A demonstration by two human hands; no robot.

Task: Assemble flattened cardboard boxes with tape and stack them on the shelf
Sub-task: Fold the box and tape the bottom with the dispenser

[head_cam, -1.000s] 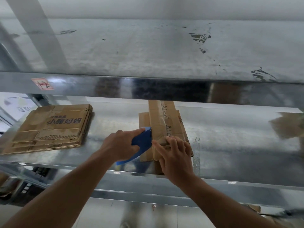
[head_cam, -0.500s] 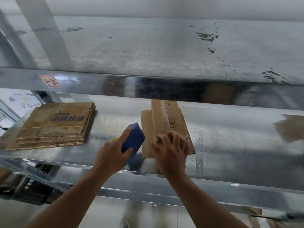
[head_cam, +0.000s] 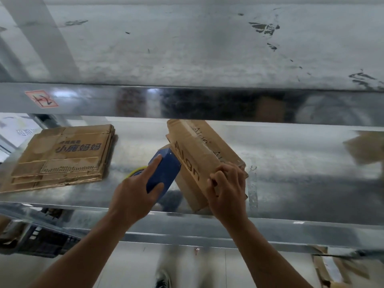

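Note:
A long brown cardboard box printed "Alan" lies on the metal shelf, with its near end lifted and turned to the right. My right hand grips that near end, fingers curled over the edge. My left hand holds a blue tape dispenser against the box's left side, with the index finger stretched along the dispenser's top. A bit of yellow shows behind the dispenser.
A stack of flattened cardboard boxes with dark printed characters lies at the shelf's left. A wide metal beam crosses just above the shelf opening. Cardboard scraps lie on the floor at lower right, and a dark crate sits under the shelf at left.
My right hand has lifted and swung the box's near end rightward, so it now lies at an angle. My left hand has brought the blue dispenser up against the box's side.

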